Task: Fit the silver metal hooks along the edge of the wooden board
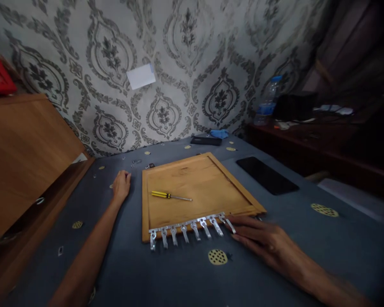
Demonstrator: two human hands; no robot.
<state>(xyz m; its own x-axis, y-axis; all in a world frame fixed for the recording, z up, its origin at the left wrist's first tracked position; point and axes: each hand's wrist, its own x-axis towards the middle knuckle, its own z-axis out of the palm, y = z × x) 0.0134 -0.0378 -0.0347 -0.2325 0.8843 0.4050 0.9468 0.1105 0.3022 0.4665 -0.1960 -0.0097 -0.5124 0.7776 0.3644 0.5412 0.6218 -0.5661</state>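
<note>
A wooden panel (192, 179) with a raised border lies flat on the dark patterned cloth. Along its near edge runs a silver metal hook rail (184, 228), its several hooks pointing toward me. My right hand (269, 238) is at the rail's right end, with the end hook between its fingertips. A yellow-and-black screwdriver (169, 196) rests on the panel, its tip pointing right. My left hand (121, 185) rests on the cloth left of the panel with its fingers curled in. Whatever may be inside that hand is hidden.
Small metal parts (136, 162) lie beyond my left hand. A black phone-like slab (267, 175) is right of the panel. Further back lie a dark case (206, 140) and a blue cloth (219, 134). A wooden cabinet (28, 157) borders the left; a bottle (269, 102) stands at the right.
</note>
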